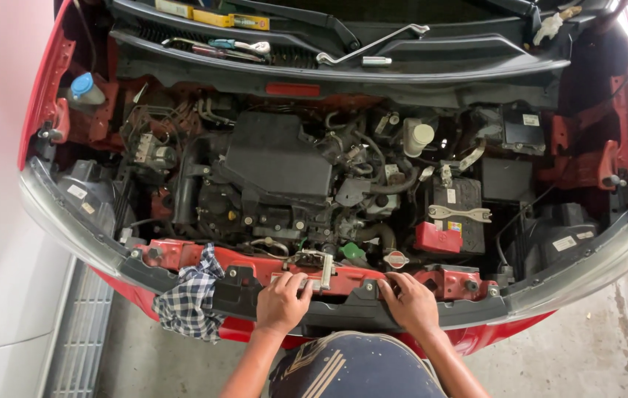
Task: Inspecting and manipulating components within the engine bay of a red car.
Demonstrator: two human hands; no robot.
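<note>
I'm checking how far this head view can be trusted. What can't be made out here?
- Left hand: fingertips curl over the latch, so any grip is hidden.
- Right hand: fingers hide whatever lies under them on the red front panel.
- Tools on the top ledge: too small to identify.
- Forearms: hidden by the cap.

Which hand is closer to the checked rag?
Left. The left hand rests on the front panel just right of the rag; the right hand sits farther right, beyond the latch.

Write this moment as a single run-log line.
left hand: on hood latch | right hand: on red front crossmember | checked rag: draped left
</note>
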